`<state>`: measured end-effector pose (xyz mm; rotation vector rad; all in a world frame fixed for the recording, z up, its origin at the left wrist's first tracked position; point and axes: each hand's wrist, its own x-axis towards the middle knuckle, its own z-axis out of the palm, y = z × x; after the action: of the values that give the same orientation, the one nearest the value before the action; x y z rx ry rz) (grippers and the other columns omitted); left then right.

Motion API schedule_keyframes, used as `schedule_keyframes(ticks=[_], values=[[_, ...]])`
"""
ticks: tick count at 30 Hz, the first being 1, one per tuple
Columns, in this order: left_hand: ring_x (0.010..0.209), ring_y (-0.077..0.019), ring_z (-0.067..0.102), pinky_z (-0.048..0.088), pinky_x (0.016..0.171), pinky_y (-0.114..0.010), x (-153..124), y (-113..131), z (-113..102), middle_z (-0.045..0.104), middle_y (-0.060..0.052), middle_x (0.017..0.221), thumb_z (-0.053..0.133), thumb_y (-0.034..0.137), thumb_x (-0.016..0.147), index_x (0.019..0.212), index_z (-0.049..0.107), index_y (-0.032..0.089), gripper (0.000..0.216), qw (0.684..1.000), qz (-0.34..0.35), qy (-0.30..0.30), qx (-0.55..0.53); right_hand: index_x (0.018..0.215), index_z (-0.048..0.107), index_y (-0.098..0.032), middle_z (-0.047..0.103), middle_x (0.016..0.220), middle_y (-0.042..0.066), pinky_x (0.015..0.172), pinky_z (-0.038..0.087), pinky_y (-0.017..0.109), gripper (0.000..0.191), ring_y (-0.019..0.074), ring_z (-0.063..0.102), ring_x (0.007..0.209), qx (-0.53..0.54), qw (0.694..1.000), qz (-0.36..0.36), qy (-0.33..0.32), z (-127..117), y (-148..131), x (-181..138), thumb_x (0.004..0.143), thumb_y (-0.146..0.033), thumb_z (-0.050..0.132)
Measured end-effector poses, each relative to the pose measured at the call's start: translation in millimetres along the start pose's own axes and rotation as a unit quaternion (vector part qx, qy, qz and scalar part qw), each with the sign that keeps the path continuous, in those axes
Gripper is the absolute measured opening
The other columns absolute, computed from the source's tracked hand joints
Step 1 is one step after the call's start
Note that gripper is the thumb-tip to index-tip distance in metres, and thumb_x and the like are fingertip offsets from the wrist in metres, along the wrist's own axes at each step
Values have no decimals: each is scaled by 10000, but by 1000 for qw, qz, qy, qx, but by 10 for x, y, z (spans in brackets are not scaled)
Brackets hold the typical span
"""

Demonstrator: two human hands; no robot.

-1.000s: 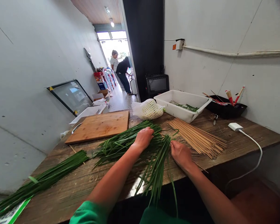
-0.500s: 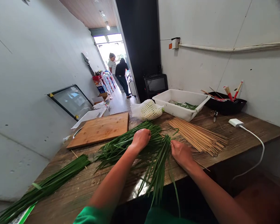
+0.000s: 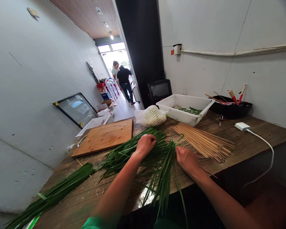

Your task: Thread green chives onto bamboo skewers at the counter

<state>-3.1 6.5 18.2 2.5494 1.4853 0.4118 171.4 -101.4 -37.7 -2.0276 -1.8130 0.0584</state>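
My right hand (image 3: 187, 160) is closed, its fingertips pinching the upper end of a bunch of garlic chives (image 3: 163, 178) whose long leaves hang over the table's front edge. My left hand (image 3: 146, 145) is closed above a larger pile of garlic chives (image 3: 124, 156); what its fingers hold, if anything, is hidden. A fan of thin bamboo skewers (image 3: 202, 140) lies just beyond my right hand. Off to the left rests another long bundle of chives (image 3: 54, 194), with a skewer under its near end.
A wooden cutting board (image 3: 105, 136) lies at the back left. Behind the chives are a bulb-like vegetable in foam netting (image 3: 152, 116), a white tub (image 3: 188, 117) and a black tray (image 3: 231, 108). A white charger (image 3: 242, 126) with its cable lies right. Two people (image 3: 124, 79) stand in the doorway.
The camera view has tilted slightly, so everything appears a little lower. Both hands keep nearly the same places over the chives, and the left-hand fingers have shifted slightly.
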Motion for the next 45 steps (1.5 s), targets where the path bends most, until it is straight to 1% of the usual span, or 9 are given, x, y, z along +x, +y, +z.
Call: schedule_keyframes(ticks=[3, 6, 11, 17, 21, 26, 31, 37, 45], values=[[783, -159, 625, 436, 699, -243, 3, -1, -10, 714, -30, 845, 553, 216, 763, 867, 717, 195, 195, 1000, -10, -14, 8, 841, 612, -172, 691, 843, 49, 584, 281, 272, 292, 142, 622, 739, -1, 1000, 2, 4, 11, 6, -1, 934, -241, 344], [733, -152, 615, 430, 668, -240, 7, -17, -33, 708, -37, 817, 566, 299, 783, 880, 716, 189, 211, 999, -11, -41, 5, 808, 601, -174, 683, 802, 44, 570, 264, 272, 301, 143, 614, 715, -5, 1000, 6, 2, 10, 8, -3, 934, -251, 339], [860, -176, 607, 434, 758, -260, -7, -30, -53, 694, -45, 909, 562, 272, 797, 896, 720, 218, 194, 997, 14, -29, 71, 795, 598, -176, 674, 791, 44, 570, 264, 270, 305, 144, 604, 703, -8, 1000, -2, 6, 12, 6, -7, 933, -244, 335], [941, -214, 573, 413, 846, -308, -20, 33, -16, 649, -81, 914, 562, 263, 808, 912, 716, 201, 196, 986, 37, 1, 161, 803, 603, -171, 672, 780, 52, 577, 279, 272, 307, 155, 608, 707, 1, 1000, 8, 1, 10, -5, -10, 931, -250, 335], [953, -224, 558, 401, 861, -329, -11, 72, -4, 630, -88, 909, 555, 296, 820, 893, 715, 194, 204, 983, 50, -10, 174, 816, 602, -170, 671, 796, 52, 591, 292, 261, 297, 152, 611, 729, 5, 1000, 7, -5, 12, -7, -5, 929, -239, 336], [981, -236, 549, 389, 879, -344, -6, 94, 32, 626, -107, 934, 541, 248, 821, 847, 705, 172, 183, 978, 55, -14, 202, 815, 605, -168, 666, 796, 60, 588, 295, 255, 299, 147, 605, 718, 9, 1000, 7, -4, 32, 0, 1, 929, -242, 339], [975, -237, 546, 381, 880, -349, -2, 90, 69, 623, -113, 928, 487, 260, 855, 840, 696, 164, 230, 976, 58, 9, 210, 798, 600, -175, 667, 760, 51, 559, 265, 268, 303, 154, 608, 693, 6, 1000, 14, -1, 30, -6, -4, 929, -256, 340], [977, -226, 537, 383, 867, -339, 19, 71, 105, 611, -84, 936, 557, 283, 824, 919, 699, 218, 182, 978, 72, 4, 196, 799, 596, -165, 671, 772, 64, 556, 267, 272, 289, 154, 614, 691, 20, 1000, 10, -2, 32, -8, -4, 925, -239, 348], [921, -214, 559, 404, 833, -321, 56, 13, 158, 622, -89, 882, 517, 282, 850, 823, 706, 179, 217, 984, 49, 12, 169, 801, 605, -162, 672, 756, 92, 552, 285, 284, 306, 186, 627, 686, 22, 1000, 15, -8, 17, -27, -6, 925, -247, 339]])
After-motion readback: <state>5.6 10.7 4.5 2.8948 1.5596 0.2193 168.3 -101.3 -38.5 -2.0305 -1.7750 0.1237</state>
